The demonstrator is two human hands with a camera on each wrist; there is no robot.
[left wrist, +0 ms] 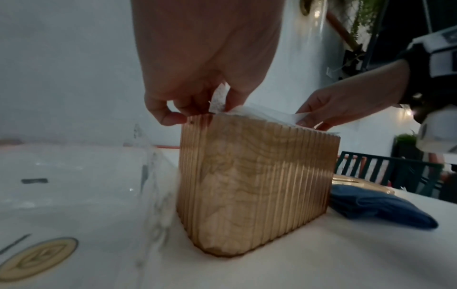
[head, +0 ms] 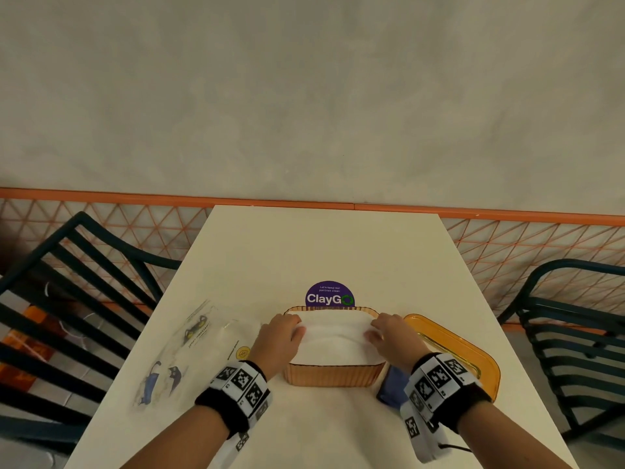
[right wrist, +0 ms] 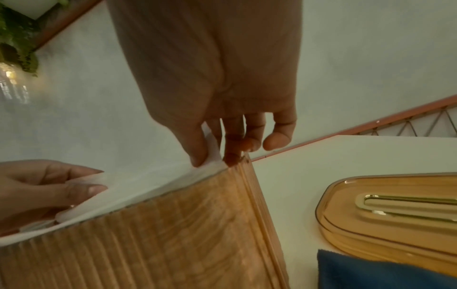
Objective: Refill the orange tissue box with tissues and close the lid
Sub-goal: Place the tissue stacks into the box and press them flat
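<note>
An empty clear wrapper (head: 189, 346) lies by the table's (head: 304, 245) left edge. The left hand (head: 282, 336) and right hand (head: 389, 335) each pinch an end of the tissues (head: 333, 340) filling the open box (head: 333, 375) mid-table; a blue cloth (head: 392, 385) and the lid (head: 456, 350) lie toward the right edge

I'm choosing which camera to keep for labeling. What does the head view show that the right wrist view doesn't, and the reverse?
Only the head view: the purple ClayGo sticker behind the box, the empty clear wrapper on the table's left, both marker wristbands, and the chairs.

Only the right wrist view: the gold slot in the lid, the right hand with thumb and fingers pinching the tissue edge at the box's rim, and a plant.

Both: the orange box, the white tissues filling it, the left hand on them, the lid lying to the right, and the blue cloth.
</note>
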